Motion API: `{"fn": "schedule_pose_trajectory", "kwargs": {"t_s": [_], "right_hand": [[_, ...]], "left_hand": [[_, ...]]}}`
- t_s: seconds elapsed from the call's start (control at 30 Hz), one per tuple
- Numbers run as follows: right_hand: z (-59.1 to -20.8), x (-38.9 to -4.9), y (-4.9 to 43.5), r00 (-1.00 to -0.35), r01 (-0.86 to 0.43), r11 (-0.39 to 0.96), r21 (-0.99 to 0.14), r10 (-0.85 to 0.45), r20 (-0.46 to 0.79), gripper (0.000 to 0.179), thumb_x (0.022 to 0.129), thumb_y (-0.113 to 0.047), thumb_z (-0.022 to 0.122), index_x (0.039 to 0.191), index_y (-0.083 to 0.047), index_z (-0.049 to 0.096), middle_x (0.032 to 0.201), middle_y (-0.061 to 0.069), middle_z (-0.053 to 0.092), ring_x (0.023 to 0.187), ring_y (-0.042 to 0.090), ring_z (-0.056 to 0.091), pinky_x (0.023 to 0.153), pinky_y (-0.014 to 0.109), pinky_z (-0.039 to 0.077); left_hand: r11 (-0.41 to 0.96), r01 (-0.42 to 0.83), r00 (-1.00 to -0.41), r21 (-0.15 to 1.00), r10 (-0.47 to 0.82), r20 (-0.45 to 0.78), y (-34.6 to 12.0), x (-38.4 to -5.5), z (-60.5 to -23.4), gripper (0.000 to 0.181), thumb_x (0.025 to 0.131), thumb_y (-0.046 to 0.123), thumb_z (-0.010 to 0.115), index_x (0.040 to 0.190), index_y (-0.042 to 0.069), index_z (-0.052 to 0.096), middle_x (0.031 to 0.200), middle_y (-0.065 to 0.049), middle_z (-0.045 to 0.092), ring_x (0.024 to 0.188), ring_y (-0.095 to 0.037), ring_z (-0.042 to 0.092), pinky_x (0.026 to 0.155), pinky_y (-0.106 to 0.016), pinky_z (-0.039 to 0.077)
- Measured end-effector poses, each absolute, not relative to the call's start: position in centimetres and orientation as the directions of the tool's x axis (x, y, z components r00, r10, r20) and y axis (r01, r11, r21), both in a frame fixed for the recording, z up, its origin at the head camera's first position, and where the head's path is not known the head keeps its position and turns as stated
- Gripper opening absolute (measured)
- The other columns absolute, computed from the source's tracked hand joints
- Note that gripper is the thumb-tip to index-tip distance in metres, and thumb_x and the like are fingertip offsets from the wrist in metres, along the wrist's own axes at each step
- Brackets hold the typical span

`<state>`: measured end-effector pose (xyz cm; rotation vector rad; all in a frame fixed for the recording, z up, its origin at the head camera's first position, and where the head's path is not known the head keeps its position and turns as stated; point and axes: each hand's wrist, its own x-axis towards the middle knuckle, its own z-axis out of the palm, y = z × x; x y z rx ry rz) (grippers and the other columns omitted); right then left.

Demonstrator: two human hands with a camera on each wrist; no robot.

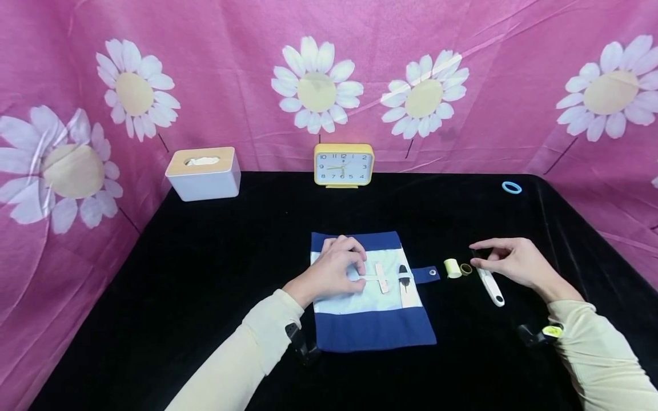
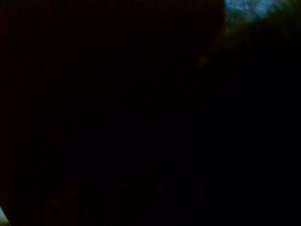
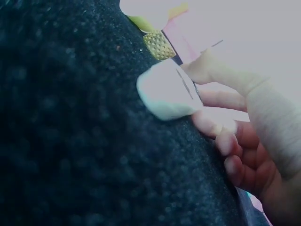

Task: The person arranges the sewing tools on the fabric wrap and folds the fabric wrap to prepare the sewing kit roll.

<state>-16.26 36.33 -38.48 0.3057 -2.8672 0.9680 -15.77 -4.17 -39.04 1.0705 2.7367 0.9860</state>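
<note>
The blue-and-white sewing pouch (image 1: 375, 330) lies spread flat on the black-covered worktop (image 1: 205, 257), presumably so its elastic band (image 1: 369, 278) is easy to reach. The left hand (image 1: 339, 267) rests over it, fingers bent, perhaps steadying the fabric; I can't tell whether they pinch anything. The right hand (image 1: 511, 260) pinches the far end of a white-handled tool (image 1: 490, 287), near the thimble (image 1: 465, 269) and thread spool (image 1: 452, 268).

Left hand (image 1: 335, 269) — fingers bent, thumb apart | right hand (image 1: 514, 264) — thumb, index tips apart | forearms (image 1: 231, 349) angled inward
</note>
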Motion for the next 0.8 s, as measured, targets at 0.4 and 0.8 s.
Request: {"fn": "schedule_pose_trajectory", "kwargs": {"t_s": [0.4,0.8], "right_hand": [[-37.1,-16.6,35.7,-0.975,-0.178,0.818,-0.546,-0.071,0.210,0.034,0.079,-0.024,0.086,0.108,-0.009,0.077,0.059,-0.009,0.065,0.058,-0.001,0.054,0.056,0.018,0.040],[-33.0,-17.1,31.0,-0.972,-0.223,0.791,-0.569,-0.134,0.194,0.037,0.082,-0.022,0.084,0.114,-0.007,0.074,0.061,-0.006,0.065,0.048,0.004,0.055,0.044,0.023,0.042]], "left_hand": [[0.539,0.593,-0.762,0.597,0.616,0.201,-4.2,-15.8,-39.2,0.012,0.081,0.020,0.081,0.077,0.018,0.069,0.115,0.006,0.060,0.114,-0.014,0.046,0.111,-0.044,0.026],[0.546,0.593,-0.766,0.591,0.609,0.206,-4.0,-15.8,-39.2,0.012,0.081,0.020,0.081,0.076,0.019,0.069,0.114,0.006,0.061,0.113,-0.014,0.046,0.111,-0.045,0.026]]}}
